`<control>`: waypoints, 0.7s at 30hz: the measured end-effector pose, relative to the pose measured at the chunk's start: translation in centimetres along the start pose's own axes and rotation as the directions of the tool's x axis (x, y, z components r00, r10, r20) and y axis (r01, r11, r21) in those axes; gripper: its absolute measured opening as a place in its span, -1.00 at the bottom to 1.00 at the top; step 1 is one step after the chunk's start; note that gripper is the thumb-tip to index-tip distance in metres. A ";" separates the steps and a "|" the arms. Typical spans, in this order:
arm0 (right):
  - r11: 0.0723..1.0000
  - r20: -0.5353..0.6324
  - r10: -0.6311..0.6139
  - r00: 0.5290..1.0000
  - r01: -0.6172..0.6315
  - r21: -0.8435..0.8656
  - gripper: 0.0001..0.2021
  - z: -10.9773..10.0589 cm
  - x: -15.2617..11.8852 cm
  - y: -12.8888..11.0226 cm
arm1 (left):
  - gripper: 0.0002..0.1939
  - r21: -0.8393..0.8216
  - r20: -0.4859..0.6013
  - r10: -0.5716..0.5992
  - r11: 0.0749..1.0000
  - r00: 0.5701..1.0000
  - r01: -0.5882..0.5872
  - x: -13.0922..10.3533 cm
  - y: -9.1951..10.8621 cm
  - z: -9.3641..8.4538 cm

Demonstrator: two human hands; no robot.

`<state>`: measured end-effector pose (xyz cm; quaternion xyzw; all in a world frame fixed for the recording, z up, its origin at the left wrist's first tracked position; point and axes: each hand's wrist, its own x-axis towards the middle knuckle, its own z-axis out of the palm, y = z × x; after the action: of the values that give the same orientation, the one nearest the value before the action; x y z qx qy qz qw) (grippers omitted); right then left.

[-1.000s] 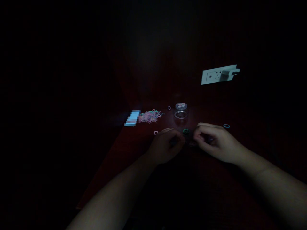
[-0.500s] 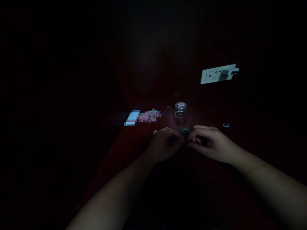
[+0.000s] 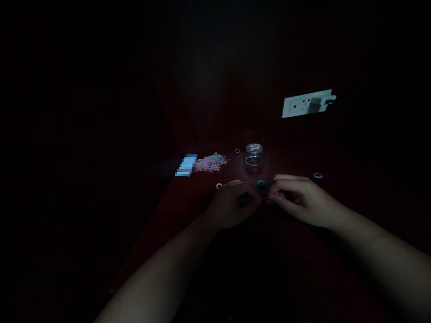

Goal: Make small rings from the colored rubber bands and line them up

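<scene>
My left hand [image 3: 234, 204] is closed in a pinch above the dark red table. Facing it, my right hand [image 3: 298, 199] pinches with thumb and forefinger, its fingertips just short of the left ones. A thin strand [image 3: 264, 198], which looks like a stretched elastic band, spans the small gap between them; the dark hides most of it. Just behind the fingertips lies a green ring-shaped band [image 3: 261, 183]. A pink ring [image 3: 219, 185] rests beside the left knuckles.
A tangled pile of pastel elastic bands [image 3: 212, 163] lies next to a lit phone [image 3: 186, 165]. Behind the hands stands a clear lidded jar [image 3: 253, 157], with a small ring [image 3: 237, 151] nearby. A blue band [image 3: 318, 176] lies right. On the wall is a socket plate [image 3: 299, 106].
My right thumb and forefinger have closed together, and the pinkish fingertip or bit that showed between them is hidden. The left hand has shifted slightly right. The other things stay put.
</scene>
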<state>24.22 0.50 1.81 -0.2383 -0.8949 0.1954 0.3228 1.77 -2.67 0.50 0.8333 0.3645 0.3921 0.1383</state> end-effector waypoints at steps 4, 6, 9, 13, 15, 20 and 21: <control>1.000 -0.044 0.017 0.999 -0.018 -0.014 -0.88 -0.3 -0.2 0.4 | -0.96 0.039 0.014 0.021 0.999 1.000 -0.021 0.0 -0.1 -0.6; 0.999 -0.057 0.025 0.998 -0.026 -0.020 -0.87 -0.2 -0.2 0.7 | -0.95 0.058 0.032 0.040 0.997 0.999 -0.042 0.0 -0.5 -1.2; 0.998 -0.105 0.042 0.994 -0.047 -0.045 -0.86 -0.2 -0.2 1.0 | -0.93 0.095 0.061 0.052 0.994 0.997 -0.058 0.1 -1.7 -2.6; 0.993 -0.179 0.092 0.980 -0.104 -0.057 -0.86 -0.2 -0.3 1.3 | -0.93 0.182 0.127 -0.183 0.971 0.975 0.159 -0.2 -3.9 -4.9; 0.994 -0.160 0.094 0.983 -0.103 -0.048 -0.86 -0.2 -0.4 1.4 | -0.94 0.231 0.171 -0.324 0.931 0.931 0.281 -0.6 -4.8 -5.9; 0.994 -0.115 0.097 0.989 -0.101 -0.031 -0.86 -0.2 -0.5 1.9 | -0.92 0.288 0.275 -0.500 0.858 0.821 0.425 -1.3 -5.6 -7.3; 0.994 -0.111 0.104 0.988 -0.107 -0.027 -0.85 -0.1 -0.5 2.0 | -0.92 0.303 0.285 -0.512 0.850 0.810 0.431 -1.4 -5.6 -7.4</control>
<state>25.23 1.84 0.69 -0.3011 -0.8651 0.1840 0.3564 -7.19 -0.17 1.64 0.7826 0.5715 0.1443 0.2002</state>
